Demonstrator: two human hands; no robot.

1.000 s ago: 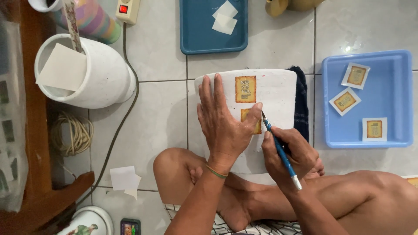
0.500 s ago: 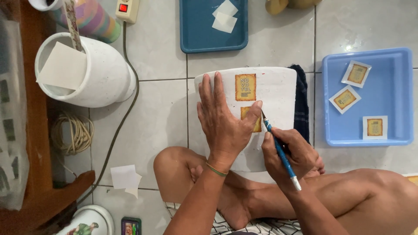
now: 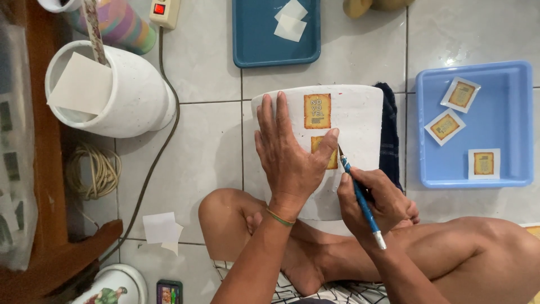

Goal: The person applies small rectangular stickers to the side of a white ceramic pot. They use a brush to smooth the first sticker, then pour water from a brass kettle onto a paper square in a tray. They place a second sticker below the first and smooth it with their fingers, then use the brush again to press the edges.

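Lying on its side across the person's crossed legs, the white pot rests with its wide rim toward the top of the view. The left hand lies flat on the pot's wall with the fingers spread and straight, and its thumb presses on the lower orange label, which is partly covered by that hand. Just above it on the same wall sits the upper orange label, fully visible. The right hand is closed around a blue craft knife, held like a pen; the fine tip touches the pot at the right edge of the lower label, close to the left thumb.

A dark cloth lies against the right side of the pot. To the right, on the tiled floor, a light blue tray holds three small labels on white backing, well apart from each other. Above the pot, a dark blue tray holds two white paper pieces. At the left, a second white pot lies on its side with a white paper square inside its mouth. A grey cable runs down the floor beside it from a white power strip.
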